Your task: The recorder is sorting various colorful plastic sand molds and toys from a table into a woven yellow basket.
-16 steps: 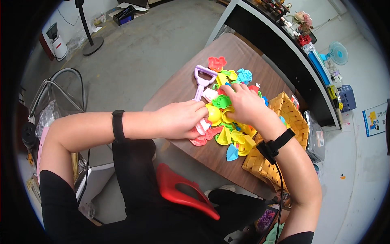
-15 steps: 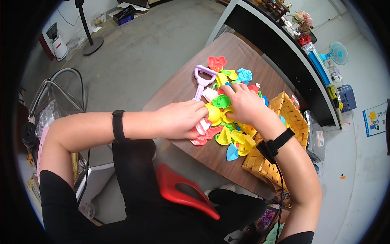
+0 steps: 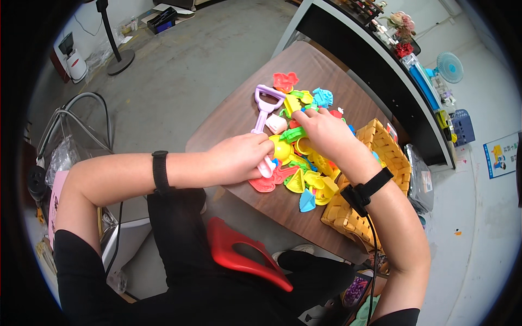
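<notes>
Colourful plastic sand toys lie heaped on the brown wooden table (image 3: 217, 127). My left hand (image 3: 242, 157) is closed around a pale pink toy piece (image 3: 266, 167), whose end pokes out below the fingers; its full shape is hidden. A purple shovel handle (image 3: 263, 111) with a loop grip runs up to that hand's knuckles. My right hand (image 3: 326, 133) reaches over the heap, fingers bent onto a green sand mould (image 3: 293, 134) that stands tilted. Around it are a yellow round toy (image 3: 281, 149), a pale pink mould (image 3: 276, 124), a blue mould (image 3: 322, 98) and a red mould (image 3: 285, 81).
A woven yellow basket (image 3: 399, 157) stands at the table's right edge, partly behind my right forearm. A red chair seat (image 3: 228, 255) is below, between my legs. A black-fronted shelf (image 3: 370, 65) with a small blue fan (image 3: 449, 67) borders the far right.
The green mould under my right hand has tipped from showing its open face to a side view. My left hand keeps its hold on the pale pink piece. The view shifts slightly.
</notes>
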Demonstrator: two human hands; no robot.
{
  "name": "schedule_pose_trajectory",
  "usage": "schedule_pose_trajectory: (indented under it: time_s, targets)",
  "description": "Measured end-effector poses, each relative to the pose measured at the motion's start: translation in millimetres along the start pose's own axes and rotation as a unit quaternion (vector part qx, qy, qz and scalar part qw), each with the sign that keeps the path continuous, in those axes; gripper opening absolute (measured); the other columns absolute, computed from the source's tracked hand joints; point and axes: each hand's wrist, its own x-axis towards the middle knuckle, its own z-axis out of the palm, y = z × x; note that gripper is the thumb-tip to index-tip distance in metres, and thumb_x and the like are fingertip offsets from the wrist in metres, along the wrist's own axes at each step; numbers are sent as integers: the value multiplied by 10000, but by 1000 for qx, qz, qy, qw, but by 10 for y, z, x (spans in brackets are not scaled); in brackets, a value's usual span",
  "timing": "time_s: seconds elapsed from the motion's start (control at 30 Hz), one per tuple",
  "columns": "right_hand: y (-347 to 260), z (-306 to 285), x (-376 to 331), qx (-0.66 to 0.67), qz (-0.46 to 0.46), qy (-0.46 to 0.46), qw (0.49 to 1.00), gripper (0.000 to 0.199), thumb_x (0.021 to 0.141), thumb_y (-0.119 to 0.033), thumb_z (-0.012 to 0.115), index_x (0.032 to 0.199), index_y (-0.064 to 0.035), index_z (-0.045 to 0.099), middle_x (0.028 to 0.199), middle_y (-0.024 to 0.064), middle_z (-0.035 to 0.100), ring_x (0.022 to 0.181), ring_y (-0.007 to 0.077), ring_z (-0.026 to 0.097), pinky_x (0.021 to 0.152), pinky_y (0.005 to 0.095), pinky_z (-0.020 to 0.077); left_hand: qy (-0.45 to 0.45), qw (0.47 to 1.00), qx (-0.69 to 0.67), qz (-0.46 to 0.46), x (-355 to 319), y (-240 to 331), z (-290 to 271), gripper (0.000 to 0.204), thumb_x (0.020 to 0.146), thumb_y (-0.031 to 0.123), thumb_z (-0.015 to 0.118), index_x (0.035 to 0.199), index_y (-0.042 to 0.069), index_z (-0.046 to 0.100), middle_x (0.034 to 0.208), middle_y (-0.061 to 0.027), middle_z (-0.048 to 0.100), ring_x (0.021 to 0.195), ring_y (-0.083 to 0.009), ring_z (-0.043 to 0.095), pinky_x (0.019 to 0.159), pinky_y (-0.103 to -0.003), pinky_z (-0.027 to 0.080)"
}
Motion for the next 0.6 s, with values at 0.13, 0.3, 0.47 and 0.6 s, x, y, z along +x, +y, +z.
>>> schedule_pose_trajectory:
  time_s: [0.13, 0.3, 0.47, 0.6]
  targets:
    - [-11, -4, -20, 20, 3, 13, 1000, 643, 878, -152, 825, 1475, -89, 598, 1365, 190, 680, 1255, 368, 665, 1049, 469, 580, 12, 1000, -8, -1, -16, 97, 11, 287, 957, 118, 743, 1217, 63, 636, 1021, -168, 733, 954, -364, 769, 838, -436, 600]
    - [13, -10, -56, 41, 11, 25, 999, 608, 891, -145, 814, 1459, -78, 608, 1342, 191, 694, 1229, 360, 680, 1033, 460, 584, 28, 999, -25, 1, 39, 61, -22, 280, 954, 99, 741, 1207, 61, 628, 998, -166, 737, 941, -361, 771, 829, -430, 597]
    - [65, -35, -72, 66, 18, 41, 997, 574, 905, -137, 802, 1443, -66, 618, 1318, 193, 707, 1204, 352, 695, 1016, 451, 589, 40, 999, -37, 3, -17, 65, -30, 273, 951, 80, 739, 1196, 58, 620, 974, -163, 741, 928, -358, 773, 821, -424, 594]
    - [54, 3, -77, 86, 23, 52, 995, 546, 915, -131, 793, 1430, -57, 626, 1300, 194, 718, 1184, 345, 707, 1003, 445, 592, 50, 998, -48, 2, 12, 40, -36, 269, 949, 65, 737, 1188, 56, 614, 955, -161, 744, 918, -356, 775, 813, -420, 592]
